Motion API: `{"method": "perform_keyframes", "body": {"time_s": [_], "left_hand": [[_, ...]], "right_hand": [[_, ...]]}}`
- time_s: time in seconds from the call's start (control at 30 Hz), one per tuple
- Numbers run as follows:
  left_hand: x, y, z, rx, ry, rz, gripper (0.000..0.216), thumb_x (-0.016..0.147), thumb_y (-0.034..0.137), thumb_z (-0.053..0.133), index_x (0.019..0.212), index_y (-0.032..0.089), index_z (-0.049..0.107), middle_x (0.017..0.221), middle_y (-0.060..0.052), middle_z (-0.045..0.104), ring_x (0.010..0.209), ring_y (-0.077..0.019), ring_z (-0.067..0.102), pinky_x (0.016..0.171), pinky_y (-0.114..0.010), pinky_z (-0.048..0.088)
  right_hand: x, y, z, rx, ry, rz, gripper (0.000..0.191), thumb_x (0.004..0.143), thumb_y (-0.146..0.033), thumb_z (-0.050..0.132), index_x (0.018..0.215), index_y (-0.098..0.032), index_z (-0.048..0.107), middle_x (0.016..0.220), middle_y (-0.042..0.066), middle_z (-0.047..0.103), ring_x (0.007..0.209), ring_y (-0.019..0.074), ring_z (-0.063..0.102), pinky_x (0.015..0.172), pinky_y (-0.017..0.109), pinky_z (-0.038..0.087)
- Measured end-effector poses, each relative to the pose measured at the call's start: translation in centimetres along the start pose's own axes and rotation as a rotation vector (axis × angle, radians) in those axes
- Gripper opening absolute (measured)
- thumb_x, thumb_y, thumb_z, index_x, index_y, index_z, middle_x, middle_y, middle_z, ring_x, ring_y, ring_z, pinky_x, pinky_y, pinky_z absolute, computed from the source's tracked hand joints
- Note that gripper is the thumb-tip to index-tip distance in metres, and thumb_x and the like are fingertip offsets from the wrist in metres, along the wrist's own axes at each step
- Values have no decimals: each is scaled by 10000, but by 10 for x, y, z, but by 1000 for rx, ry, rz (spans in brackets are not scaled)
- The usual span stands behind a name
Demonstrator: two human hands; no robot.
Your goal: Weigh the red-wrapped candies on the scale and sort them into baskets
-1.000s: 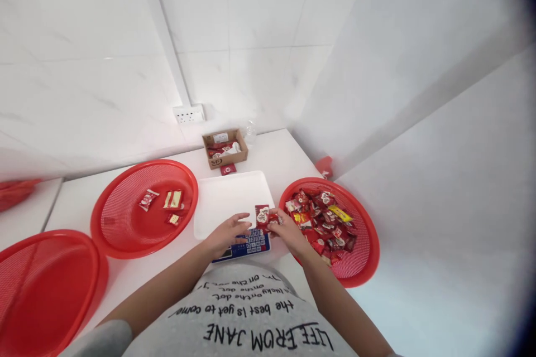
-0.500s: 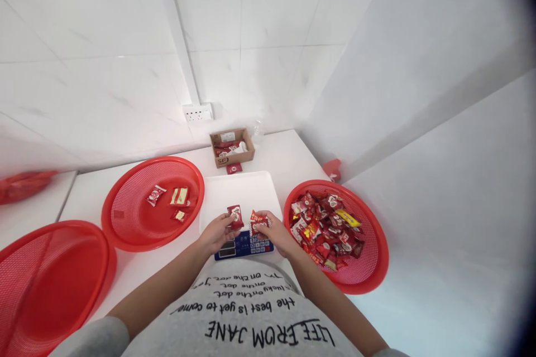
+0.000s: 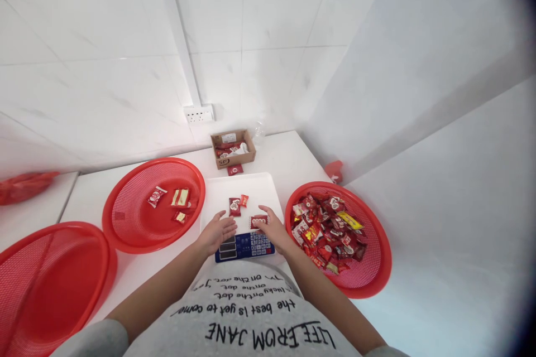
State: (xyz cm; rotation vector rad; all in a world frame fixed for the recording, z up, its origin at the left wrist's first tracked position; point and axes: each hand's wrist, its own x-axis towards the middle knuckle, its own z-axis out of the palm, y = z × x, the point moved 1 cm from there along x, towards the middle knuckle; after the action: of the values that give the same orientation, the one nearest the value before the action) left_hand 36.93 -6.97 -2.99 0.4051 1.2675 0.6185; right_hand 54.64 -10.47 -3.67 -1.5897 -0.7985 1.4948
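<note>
My left hand [image 3: 218, 231] is open over the left front of a white scale plate [image 3: 218, 185], fingers apart and nothing in them. Past its fingertips a dark red candy packet [image 3: 235, 207] lies on the plate, with a small orange-red candy [image 3: 244, 200] touching its side. My right hand [image 3: 273, 228] is also open, thumb and forefinger spread around a red candy packet with checkered ends [image 3: 258, 221]. The thumb overlaps the packet's lower edge. Below the hands shows the scale's blue keypad panel [image 3: 244, 251].
A red basket full of wrapped candies [image 3: 379, 256] stands to the right. At left, one red basket [image 3: 125, 242] contains several packets; another red basket [image 3: 54, 284] sits nearer. Behind the scale are a cardboard box [image 3: 237, 162] with packets and a single packet [image 3: 235, 169].
Both hands have let go of the candies they held. The dark red packet and the small orange-red one now lie on the scale plate; my fingers have spread.
</note>
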Motion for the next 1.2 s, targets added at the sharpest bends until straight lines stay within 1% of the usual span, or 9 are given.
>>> {"method": "perform_keyframes", "body": {"time_s": [0.13, 0.3, 0.37, 0.47, 0.63, 0.77, 0.97, 1.07, 1.2], "left_hand": [[-2, -7, -6, 2, -8, -23, 539, 738, 235, 669, 1195, 182, 390, 1004, -122, 603, 851, -191, 641, 803, -319, 492], [-4, -9, -5, 27, -70, -21, 411, 742, 232, 652, 1090, 177, 440, 989, -108, 617, 808, -177, 645, 766, -304, 497], [-5, -9, -5, 47, -75, -23, 385, 744, 215, 639, 1076, 175, 447, 994, -108, 622, 793, -169, 646, 760, -299, 498], [-10, -9, -7, 79, -75, -39, 374, 724, 191, 649, 1051, 171, 470, 996, -108, 629, 782, -162, 644, 765, -298, 498], [-18, -13, -17, 88, -93, -77, 307, 724, 181, 643, 994, 157, 500, 951, -111, 645, 799, -168, 644, 766, -288, 494], [-19, -17, -22, 89, -87, -83, 271, 735, 179, 628, 980, 155, 513, 922, -104, 652, 794, -166, 646, 761, -285, 496], [-18, -19, -17, 102, -94, -99, 240, 736, 186, 627, 943, 159, 507, 897, -99, 657, 774, -161, 647, 726, -268, 503], [-18, -20, -14, 105, -120, -103, 230, 738, 186, 623, 934, 159, 505, 868, -88, 659, 759, -157, 648, 716, -262, 505], [-18, -21, -13, 129, -142, -106, 220, 743, 175, 617, 932, 159, 505, 857, -77, 657, 754, -154, 649, 715, -260, 510]], "right_hand": [[-2, 10, -2, 23, -36, 22, 556, 684, -258, 592, 1211, -250, 414, 956, 14, 607, 822, 142, 615, 763, 319, 524], [3, 4, -1, -64, -110, -100, 727, 685, -258, 587, 1341, -286, 274, 1314, 87, 454, 1104, 183, 533, 920, 356, 435], [9, 2, -6, -123, -13, -126, 727, 685, -248, 567, 1348, -270, 270, 1377, 109, 378, 1186, 203, 469, 957, 370, 400], [15, 5, -25, -198, 161, -181, 647, 708, -251, 508, 1327, -219, 320, 1354, 124, 403, 1170, 209, 478, 968, 381, 392], [10, 23, -77, -380, 465, -237, 550, 728, -279, 447, 1266, -170, 413, 1310, 122, 460, 1187, 221, 452, 1008, 381, 353], [2, 50, -115, -527, 605, -192, 531, 742, -304, 407, 1247, -144, 442, 1276, 126, 495, 1197, 231, 436, 1026, 379, 321], [3, 92, -129, -829, 405, -53, 578, 762, -307, 425, 1294, -82, 408, 1327, 149, 456, 1242, 238, 392, 1044, 353, 283], [3, 95, -123, -1075, 354, -26, 581, 779, -270, 444, 1330, -103, 373, 1390, 137, 383, 1310, 245, 280, 1071, 365, 212], [0, 84, -117, -1189, 378, 75, 611, 790, -287, 475, 1369, -177, 314, 1414, 112, 345, 1291, 279, 281, 1024, 409, 258]]}}
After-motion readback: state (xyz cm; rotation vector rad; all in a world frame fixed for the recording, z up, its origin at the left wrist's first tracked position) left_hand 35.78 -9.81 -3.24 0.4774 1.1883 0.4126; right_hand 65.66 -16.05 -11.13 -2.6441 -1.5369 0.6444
